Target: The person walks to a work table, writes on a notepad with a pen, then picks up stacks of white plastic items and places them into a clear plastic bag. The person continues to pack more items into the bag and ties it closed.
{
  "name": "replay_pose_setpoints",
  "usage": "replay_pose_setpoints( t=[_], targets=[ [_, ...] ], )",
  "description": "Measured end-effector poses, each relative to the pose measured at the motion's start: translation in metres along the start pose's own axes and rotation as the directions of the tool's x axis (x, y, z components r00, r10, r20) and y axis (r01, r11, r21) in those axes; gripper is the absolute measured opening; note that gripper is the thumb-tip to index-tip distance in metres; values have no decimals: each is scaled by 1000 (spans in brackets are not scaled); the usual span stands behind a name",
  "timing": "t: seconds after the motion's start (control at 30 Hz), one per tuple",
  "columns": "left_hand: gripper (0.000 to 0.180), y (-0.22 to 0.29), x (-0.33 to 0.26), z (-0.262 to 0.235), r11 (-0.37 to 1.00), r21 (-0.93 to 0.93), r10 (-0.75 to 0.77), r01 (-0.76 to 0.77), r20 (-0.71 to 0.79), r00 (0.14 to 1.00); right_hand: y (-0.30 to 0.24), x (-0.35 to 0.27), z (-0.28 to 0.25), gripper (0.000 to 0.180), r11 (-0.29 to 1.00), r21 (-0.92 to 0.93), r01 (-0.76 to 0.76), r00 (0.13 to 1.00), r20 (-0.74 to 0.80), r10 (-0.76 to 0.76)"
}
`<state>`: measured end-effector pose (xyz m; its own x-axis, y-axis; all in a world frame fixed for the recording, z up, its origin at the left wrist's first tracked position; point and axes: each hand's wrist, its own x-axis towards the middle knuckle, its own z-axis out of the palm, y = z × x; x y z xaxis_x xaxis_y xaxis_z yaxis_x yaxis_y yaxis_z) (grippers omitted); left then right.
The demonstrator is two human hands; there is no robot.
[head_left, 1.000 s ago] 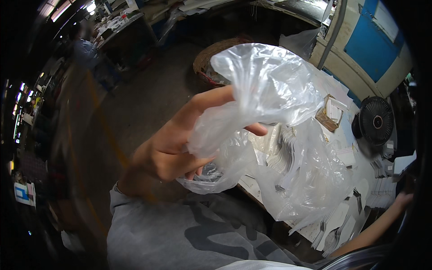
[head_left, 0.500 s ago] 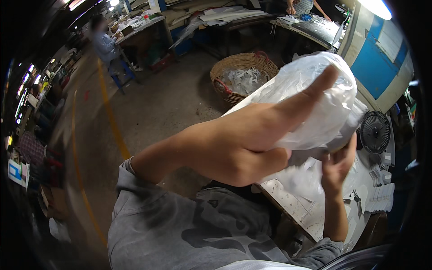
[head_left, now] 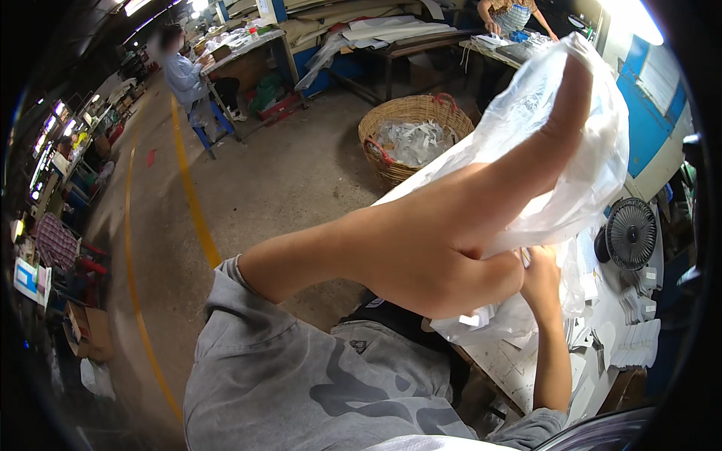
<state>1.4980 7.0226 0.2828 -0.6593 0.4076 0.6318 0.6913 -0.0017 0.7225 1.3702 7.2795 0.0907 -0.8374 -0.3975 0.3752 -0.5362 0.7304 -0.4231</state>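
Observation:
A clear plastic bag (head_left: 602,161) is stretched up over the white worktable. My left hand (head_left: 451,240) crosses in front of it, its index finger pushed out along the bag toward the top corner and its other fingers curled in on the plastic. Close by the left thumb, my right hand (head_left: 540,282) is closed at the lower part of the bag; its fingertips are partly hidden. Under the left hand, a small white piece (head_left: 477,316) shows at the bag's lower folds, too covered to name.
Beyond the white worktable (head_left: 489,361) stands a wicker basket (head_left: 376,169) of white scraps. On the table's right are a black fan (head_left: 630,233) and stacked white pieces (head_left: 635,344). One person (head_left: 184,79) sits far left; another (head_left: 519,15) works at the back.
My left hand has risen to the right, drawing the bag's top higher. My right hand has come in toward the left thumb, and the grey-white surface beside it is no longer visible.

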Motion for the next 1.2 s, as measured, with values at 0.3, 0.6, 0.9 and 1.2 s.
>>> replay_pose_setpoints(
  t=[0.3,0.6,0.9,1.2],
  targets=[
    [96,-77,-13,43,970,-186,-190,158,-166,968,27,-34,-98,15,804,583,117,909,264,-324],
    [71,-218,-78,115,892,446,16,-74,132,991,215,-71,-161,30,575,739,-351,665,-236,709],
    [50,-315,-224,127,747,665,-190,-14,232,954,394,-89,-139,56,548,-460,-698,713,-517,474],
    [35,-250,-133,136,732,681,-314,-21,364,877,457,-84,-151,73,188,-732,-655,652,-422,630]
  ],
)
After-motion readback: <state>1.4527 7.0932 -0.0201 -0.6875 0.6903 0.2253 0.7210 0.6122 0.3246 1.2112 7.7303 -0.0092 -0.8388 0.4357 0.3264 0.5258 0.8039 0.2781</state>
